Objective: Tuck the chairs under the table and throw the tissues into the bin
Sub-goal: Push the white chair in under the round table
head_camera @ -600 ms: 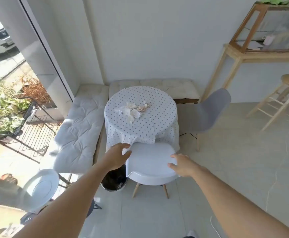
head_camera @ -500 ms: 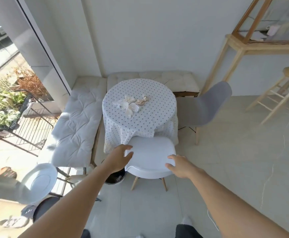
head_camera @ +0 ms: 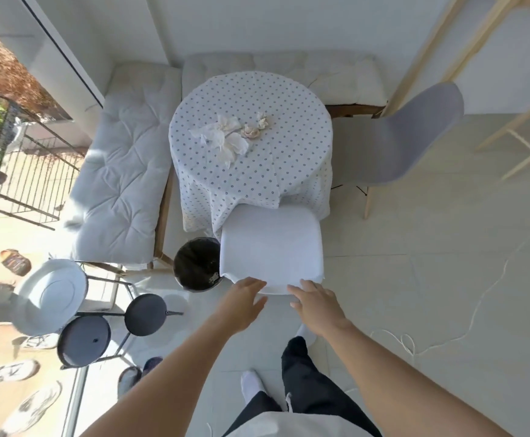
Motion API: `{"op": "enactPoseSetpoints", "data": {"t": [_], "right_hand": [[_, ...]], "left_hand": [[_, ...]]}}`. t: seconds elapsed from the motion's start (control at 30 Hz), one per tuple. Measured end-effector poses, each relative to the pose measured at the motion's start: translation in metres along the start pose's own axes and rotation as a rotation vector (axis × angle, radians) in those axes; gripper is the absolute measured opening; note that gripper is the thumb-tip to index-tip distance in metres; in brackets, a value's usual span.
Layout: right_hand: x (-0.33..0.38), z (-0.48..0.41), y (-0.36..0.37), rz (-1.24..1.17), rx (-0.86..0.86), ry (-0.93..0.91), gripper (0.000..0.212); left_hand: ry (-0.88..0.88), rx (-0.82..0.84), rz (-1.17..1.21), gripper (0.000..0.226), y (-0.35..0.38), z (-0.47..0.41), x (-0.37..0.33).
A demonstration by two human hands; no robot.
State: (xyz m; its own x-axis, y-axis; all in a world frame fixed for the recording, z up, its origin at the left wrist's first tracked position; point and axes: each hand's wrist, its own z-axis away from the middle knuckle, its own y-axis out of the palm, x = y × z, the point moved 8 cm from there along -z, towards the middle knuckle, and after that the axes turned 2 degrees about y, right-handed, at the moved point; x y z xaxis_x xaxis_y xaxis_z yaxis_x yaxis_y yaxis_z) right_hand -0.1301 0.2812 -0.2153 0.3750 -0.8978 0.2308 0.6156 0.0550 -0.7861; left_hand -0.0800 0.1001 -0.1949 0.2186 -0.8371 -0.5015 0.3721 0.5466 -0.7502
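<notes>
A white chair [head_camera: 271,247] stands at the near side of the round table with the dotted cloth [head_camera: 282,171], its seat partly under the cloth's hem. My left hand [head_camera: 241,302] and my right hand [head_camera: 315,305] lie at the near edge of its backrest, fingers stretched out and touching it. Several white tissues [head_camera: 222,137] and crumpled pinkish ones [head_camera: 251,130] lie on the tabletop. A black bin [head_camera: 196,263] stands on the floor just left of the white chair. A grey chair [head_camera: 399,137] stands at the table's right, apart from it.
Cushioned benches run along the left [head_camera: 121,159] and the back [head_camera: 289,67] of the table. Two black round stools [head_camera: 145,313] and a white round seat [head_camera: 49,294] stand at the near left by the glass. Wooden legs [head_camera: 421,52] and a thin cord [head_camera: 478,294] are on the right.
The white chair has slid farther under the table. My hands have left its sides and now sit at its near edge. My view has tilted down and moved closer.
</notes>
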Motion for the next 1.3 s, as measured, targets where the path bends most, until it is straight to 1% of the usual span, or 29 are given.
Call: {"op": "enactPoseSetpoints", "data": {"t": [0.13, 0.27, 0.4, 0.57, 0.7, 0.9, 1.0, 1.1, 1.17, 1.3], "right_hand": [[0.000, -0.019, -0.001, 0.039, -0.036, -0.057, 0.040], [-0.007, -0.035, -0.011, 0.093, -0.048, -0.134, 0.032], [-0.014, -0.049, -0.019, 0.134, -0.046, -0.152, 0.029], [-0.015, -0.072, -0.040, 0.116, -0.056, -0.163, 0.041], [-0.020, -0.093, -0.063, 0.095, -0.053, -0.117, 0.051], [-0.025, -0.132, -0.093, 0.068, -0.051, -0.093, 0.046], [-0.020, -0.149, -0.103, 0.050, -0.050, -0.075, 0.042], [-0.015, -0.170, -0.112, 0.015, -0.063, -0.048, 0.046], [-0.011, -0.180, -0.118, 0.029, -0.041, -0.051, 0.041], [-0.012, -0.189, -0.122, 0.071, 0.008, -0.042, 0.035]], "left_hand": [[-0.038, 0.085, -0.066, 0.049, 0.022, -0.020, 0.009], [-0.105, 0.080, -0.053, 0.043, 0.029, -0.039, 0.019], [-0.191, 0.060, -0.008, 0.040, 0.028, -0.054, 0.025], [-0.281, -0.024, 0.048, 0.041, 0.015, -0.077, 0.032], [-0.317, -0.055, 0.064, 0.044, 0.004, -0.100, 0.028], [-0.333, -0.075, 0.098, 0.055, -0.019, -0.144, 0.034], [-0.329, -0.086, 0.087, 0.054, -0.030, -0.161, 0.045], [-0.307, -0.089, 0.085, 0.053, -0.043, -0.179, 0.058], [-0.287, -0.057, 0.079, 0.049, -0.051, -0.190, 0.064], [-0.275, 0.072, 0.064, 0.051, -0.054, -0.204, 0.073]]}}
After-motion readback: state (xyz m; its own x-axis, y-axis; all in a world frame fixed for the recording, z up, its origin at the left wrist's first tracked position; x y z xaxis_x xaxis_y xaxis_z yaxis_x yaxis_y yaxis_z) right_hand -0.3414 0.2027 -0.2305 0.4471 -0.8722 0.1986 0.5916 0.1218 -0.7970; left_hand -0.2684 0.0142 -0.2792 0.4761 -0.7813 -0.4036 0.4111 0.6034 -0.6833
